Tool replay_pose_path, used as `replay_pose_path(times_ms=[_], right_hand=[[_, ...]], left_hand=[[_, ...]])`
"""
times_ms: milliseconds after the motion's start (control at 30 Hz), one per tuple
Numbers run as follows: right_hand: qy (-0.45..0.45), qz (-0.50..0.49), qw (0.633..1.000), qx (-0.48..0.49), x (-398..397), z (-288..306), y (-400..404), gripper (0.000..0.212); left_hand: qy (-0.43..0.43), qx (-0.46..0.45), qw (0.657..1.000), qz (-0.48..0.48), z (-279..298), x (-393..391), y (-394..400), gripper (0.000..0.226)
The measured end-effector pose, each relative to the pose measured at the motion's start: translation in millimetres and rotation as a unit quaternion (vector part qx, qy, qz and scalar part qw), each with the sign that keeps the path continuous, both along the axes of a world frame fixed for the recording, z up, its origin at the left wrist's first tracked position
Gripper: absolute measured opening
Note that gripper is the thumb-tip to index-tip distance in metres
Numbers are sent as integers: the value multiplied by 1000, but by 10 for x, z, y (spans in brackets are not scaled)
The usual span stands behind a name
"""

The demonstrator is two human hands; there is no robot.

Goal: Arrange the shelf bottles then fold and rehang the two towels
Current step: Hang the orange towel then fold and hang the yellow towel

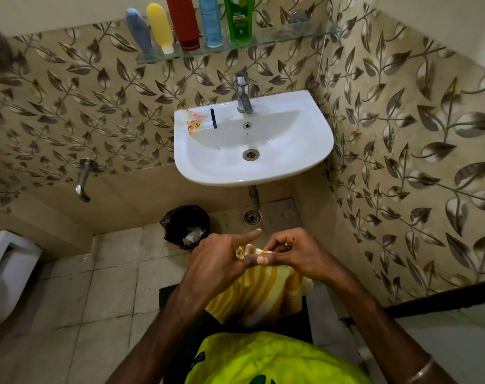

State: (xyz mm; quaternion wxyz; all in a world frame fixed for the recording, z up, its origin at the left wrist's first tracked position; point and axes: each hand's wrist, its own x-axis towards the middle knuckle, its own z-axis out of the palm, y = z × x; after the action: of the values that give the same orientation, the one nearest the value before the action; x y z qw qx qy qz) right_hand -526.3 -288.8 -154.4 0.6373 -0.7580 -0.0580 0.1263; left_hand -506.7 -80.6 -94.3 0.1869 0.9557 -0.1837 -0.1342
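Nearest: yellow-green shirt (277,358) at bottom, thin bangle (418,371) on right wrist. Just beyond, both hands held close together above dark floor mat (305,317). Left hand (222,259) pinching top edge of yellow-striped towel (252,292) w/ thumb, index finger sticking out straight. Right hand (296,253) curled tight round same bunched top edge, ring on one finger. Rest of towel hanging down btwn forearms, touching nothing else that can be seen.

Farther: black lined bin (186,225) on tiled floor near wall, floor drain (252,217) just right of it. White toilet (5,273) at left edge.

Above: white sink (313,139) on leaf-tiled wall, tap (242,92) at back centre, small packet (194,124) and dark razor (213,118) on back-left rim. Wall spout (83,178) to left.

Farthest: glass shelf (291,37) w/ five bottles in a row along left half, L to R: blue-grey bottle (140,34), yellow bottle (161,27), red bottle (183,22), light blue bottle (211,20), green bottle (238,18). First two leaning left.
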Motion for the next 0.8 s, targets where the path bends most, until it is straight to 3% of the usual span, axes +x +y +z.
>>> replay_pose_path(times_ms=[167,500,633,800], right_hand=[[2,13,1000,10,-23,6,3,16],[121,80,989,-30,9,-123,-277,32],[109,82,990,-42,50,-98,-282,32],[79,16,996,-26,67,-3,-199,27]], left_hand=[[43,3,999,-16,38,55,-46,31],[8,-14,1000,-15,134,14,8,25],[7,0,1000,-22,198,18,24,24],[12,21,1000,-4,238,43,97,23]])
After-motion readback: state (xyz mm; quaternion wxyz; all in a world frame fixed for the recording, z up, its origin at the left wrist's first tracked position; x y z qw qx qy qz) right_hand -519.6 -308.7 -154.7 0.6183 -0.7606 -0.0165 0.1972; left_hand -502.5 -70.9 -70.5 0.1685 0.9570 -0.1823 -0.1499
